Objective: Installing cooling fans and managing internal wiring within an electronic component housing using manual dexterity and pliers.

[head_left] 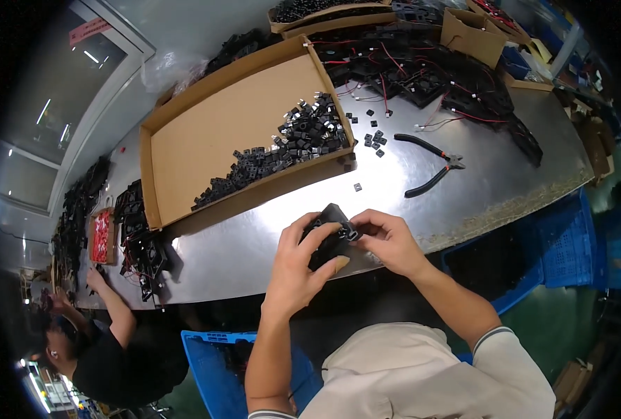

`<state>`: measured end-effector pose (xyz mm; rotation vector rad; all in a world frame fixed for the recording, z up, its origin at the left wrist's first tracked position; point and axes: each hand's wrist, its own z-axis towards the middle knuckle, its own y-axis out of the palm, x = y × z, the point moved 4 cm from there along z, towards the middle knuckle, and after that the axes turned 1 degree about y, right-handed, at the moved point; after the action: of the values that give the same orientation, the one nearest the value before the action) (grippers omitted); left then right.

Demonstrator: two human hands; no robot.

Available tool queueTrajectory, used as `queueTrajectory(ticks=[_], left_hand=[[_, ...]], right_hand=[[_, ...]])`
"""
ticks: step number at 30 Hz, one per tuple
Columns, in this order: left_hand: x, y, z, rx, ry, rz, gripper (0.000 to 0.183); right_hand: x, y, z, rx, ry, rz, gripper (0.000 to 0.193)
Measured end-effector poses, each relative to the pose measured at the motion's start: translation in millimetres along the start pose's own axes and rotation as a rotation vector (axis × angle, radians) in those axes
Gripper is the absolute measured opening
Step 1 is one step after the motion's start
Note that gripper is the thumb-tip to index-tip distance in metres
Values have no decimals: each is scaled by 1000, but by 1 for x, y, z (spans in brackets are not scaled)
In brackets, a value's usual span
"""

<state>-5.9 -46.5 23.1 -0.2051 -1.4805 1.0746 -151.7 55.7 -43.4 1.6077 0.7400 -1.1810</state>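
A black plastic housing (333,214) is held over the table's near edge in my left hand (293,265), whose fingers and thumb wrap round it. My right hand (393,244) pinches at the housing's right end, next to a small black part (351,234). What sits between those right fingertips is mostly hidden. Beyond my hands lies a single small black square piece (357,187), and several more (375,140) are scattered farther off. A pair of cutters (454,162) with black and orange handles rests spread apart to the right.
A shallow cardboard box (206,133) holds a heap of small black pieces (310,133). Black fan-like units with red wires (422,77) pile up at the back right. Blue crates (562,244) stand below the table's edge. At the left, another person's hand (96,279) reaches to the table.
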Motion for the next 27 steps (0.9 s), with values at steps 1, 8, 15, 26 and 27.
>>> queueTrajectory(ticks=[1,8,15,26,27], left_hand=[[-1,2,1,-2,0,-8,53],[-2,11,11,-112,-37,237,48],[7,11,19,-141,-44,223,66],[-15,12,13,-141,-63,234,72],[-14,13,12,-145,-58,230,72]], right_hand=[[4,-2,0,5,5,-5,25],[-41,-7,-10,26,-244,-1012,25],[-52,0,6,-92,-281,-1031,13],[-63,7,22,-255,-351,-1314,9],[-62,8,22,-270,-347,-1344,9]])
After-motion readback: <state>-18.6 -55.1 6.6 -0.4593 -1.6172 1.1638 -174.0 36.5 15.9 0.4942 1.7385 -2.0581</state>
